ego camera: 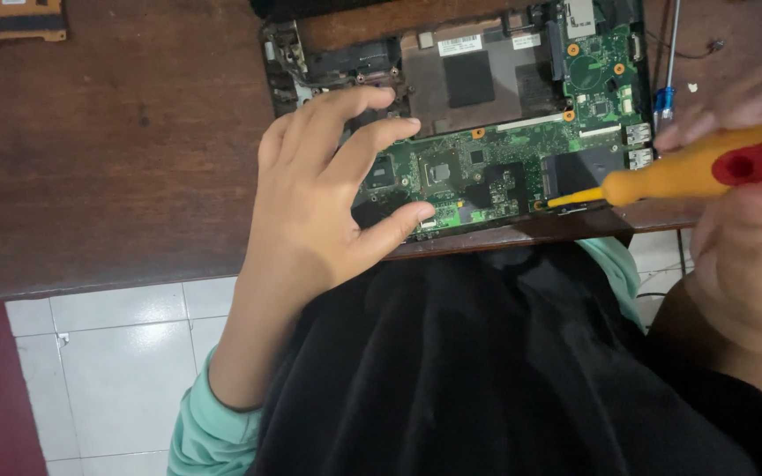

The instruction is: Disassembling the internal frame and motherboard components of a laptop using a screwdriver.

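Observation:
An opened laptop base (451,97) lies on a dark wooden table (108,150), its green motherboard (504,163) exposed along the near edge. My left hand (319,203) rests at the board's left end, fingers spread and curved, thumb touching the near edge, holding nothing. My right hand (747,238) grips a screwdriver (681,172) with a yellow and red handle. Its thin tip points left and touches the board near the front right corner.
A second screwdriver with a blue handle (666,88) lies on the table right of the laptop. A tan part (11,22) sits at the far left corner. White floor tiles (116,353) show below the table edge. Dark cloth (504,370) covers my lap.

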